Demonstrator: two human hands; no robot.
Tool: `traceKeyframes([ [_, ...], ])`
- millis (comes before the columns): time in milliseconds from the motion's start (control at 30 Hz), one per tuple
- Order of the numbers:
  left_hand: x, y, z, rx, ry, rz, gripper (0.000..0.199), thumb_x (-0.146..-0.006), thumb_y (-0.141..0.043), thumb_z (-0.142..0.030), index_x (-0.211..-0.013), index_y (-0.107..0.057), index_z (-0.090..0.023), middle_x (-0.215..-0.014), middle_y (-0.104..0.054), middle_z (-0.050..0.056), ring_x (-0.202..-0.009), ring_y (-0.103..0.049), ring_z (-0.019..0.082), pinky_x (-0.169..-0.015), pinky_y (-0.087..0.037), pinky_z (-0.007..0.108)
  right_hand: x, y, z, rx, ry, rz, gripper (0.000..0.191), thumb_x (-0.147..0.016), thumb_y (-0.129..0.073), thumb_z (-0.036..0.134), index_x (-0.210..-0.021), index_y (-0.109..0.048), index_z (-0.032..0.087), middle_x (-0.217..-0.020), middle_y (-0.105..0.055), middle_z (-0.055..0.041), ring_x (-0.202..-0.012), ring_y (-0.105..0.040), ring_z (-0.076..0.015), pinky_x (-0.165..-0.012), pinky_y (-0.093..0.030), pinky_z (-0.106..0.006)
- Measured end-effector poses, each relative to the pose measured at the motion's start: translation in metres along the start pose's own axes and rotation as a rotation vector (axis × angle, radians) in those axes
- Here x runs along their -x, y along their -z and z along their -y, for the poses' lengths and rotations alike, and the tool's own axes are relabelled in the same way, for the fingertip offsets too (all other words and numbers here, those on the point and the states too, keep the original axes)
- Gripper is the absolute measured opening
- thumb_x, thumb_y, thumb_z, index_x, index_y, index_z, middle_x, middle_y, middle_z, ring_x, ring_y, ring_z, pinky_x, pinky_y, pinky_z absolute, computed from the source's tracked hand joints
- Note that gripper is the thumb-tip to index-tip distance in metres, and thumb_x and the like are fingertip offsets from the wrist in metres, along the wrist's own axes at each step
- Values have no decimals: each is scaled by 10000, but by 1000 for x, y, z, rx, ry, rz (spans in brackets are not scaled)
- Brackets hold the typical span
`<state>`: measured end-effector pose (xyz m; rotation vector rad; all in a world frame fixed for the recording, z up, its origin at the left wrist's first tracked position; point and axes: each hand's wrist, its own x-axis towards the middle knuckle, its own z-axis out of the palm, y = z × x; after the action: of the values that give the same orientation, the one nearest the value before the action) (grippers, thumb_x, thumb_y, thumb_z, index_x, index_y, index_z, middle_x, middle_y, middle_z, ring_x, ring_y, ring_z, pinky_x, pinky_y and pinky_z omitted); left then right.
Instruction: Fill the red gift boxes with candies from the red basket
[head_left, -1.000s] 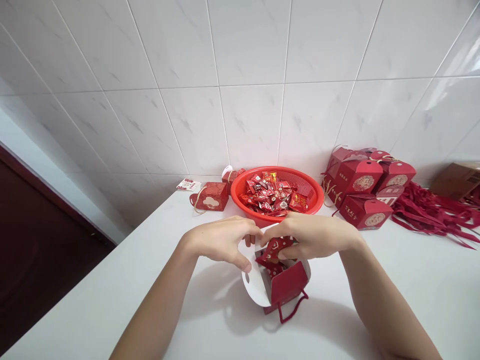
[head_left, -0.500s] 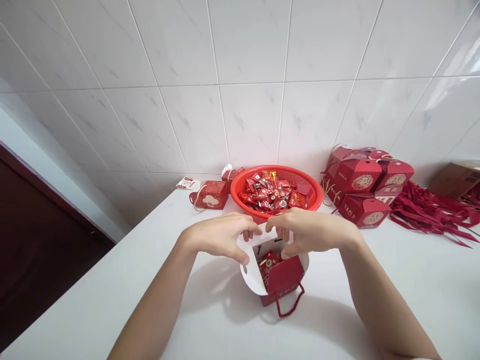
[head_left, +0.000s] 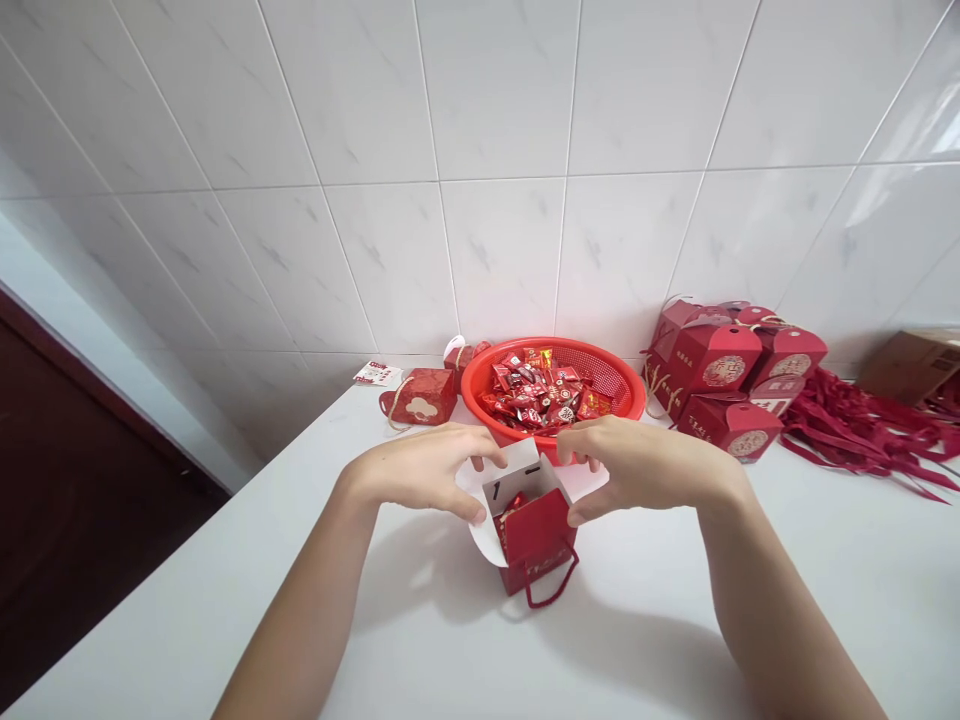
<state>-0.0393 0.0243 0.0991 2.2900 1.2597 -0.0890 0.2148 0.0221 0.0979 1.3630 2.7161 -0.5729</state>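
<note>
A small red box (head_left: 536,535) with a white inside and a dark red cord handle stands on the white table with its flaps up. Red wrapped candies (head_left: 512,512) show inside it. My left hand (head_left: 431,472) is at the box's left white flap, fingers apart and curved. On the right side, my right hand (head_left: 637,470) has its thumb near the red flap's edge, its fingers spread. Neither hand is closed round anything. Just behind the hands is a red basket (head_left: 634,385) of wrapped candies.
Several closed red boxes (head_left: 720,360) are stacked at the right, beside dark red ribbons (head_left: 862,425) and a cardboard box (head_left: 911,362). Left of the basket lie a red box (head_left: 421,397) and a small card (head_left: 377,373). A tiled wall (head_left: 502,260) rises behind.
The open box has shifted left and turned a little. My right hand has moved right, off the box's opening, and the hands are farther apart.
</note>
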Motion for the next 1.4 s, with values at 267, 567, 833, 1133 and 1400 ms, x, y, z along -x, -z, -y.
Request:
traceKeyframes([
  [267, -3, -3, -7, 63, -135, 119, 276, -736, -740, -396, -926, -656, -215, -1012, -700, 1, -962, -631, 207, -795, -458, 264, -24, -13, 15, 251, -96, -2, 185, -813, -672, 345, -788, -584, 185, -819, -637, -46, -749, -608, -212, -545, -295, -276],
  [567, -25, -16, -7, 39, -67, 47, 167, -771, -653, -255, -915, -592, -198, -1031, -655, 34, -931, -622, 213, -701, -461, 277, -33, -20, 16, 266, 42, 37, 65, -757, -591, 159, -802, -628, 190, -749, -615, -24, -676, -568, -169, -539, -265, -272],
  [833, -31, -27, -11, -45, -8, -117, 236, -754, -631, -262, -978, -573, -216, -1061, -599, 36, -971, -577, 227, -687, -432, 290, -32, -17, 9, 81, 82, 143, 84, -768, -622, 261, -715, -639, 199, -591, -509, 27, -542, -438, -121, -499, -254, -264],
  [1133, -32, -26, -17, 35, -96, 20, 583, -746, -695, -325, -1314, -568, -301, -1254, -606, 31, -1140, -557, 263, -815, -440, 286, -23, -8, -3, 28, 55, 213, 198, -793, -650, 323, -917, -753, 207, -784, -673, -29, -644, -562, -150, -487, -314, -237],
  [1400, -35, -34, -14, -29, 95, 70, 470, -673, -702, -589, -941, -589, -221, -972, -627, 31, -870, -596, 235, -575, -381, 277, -24, -6, -2, 41, 54, 267, 209, -777, -587, 230, -844, -774, 167, -743, -698, -36, -592, -548, -130, -466, -305, -235],
])
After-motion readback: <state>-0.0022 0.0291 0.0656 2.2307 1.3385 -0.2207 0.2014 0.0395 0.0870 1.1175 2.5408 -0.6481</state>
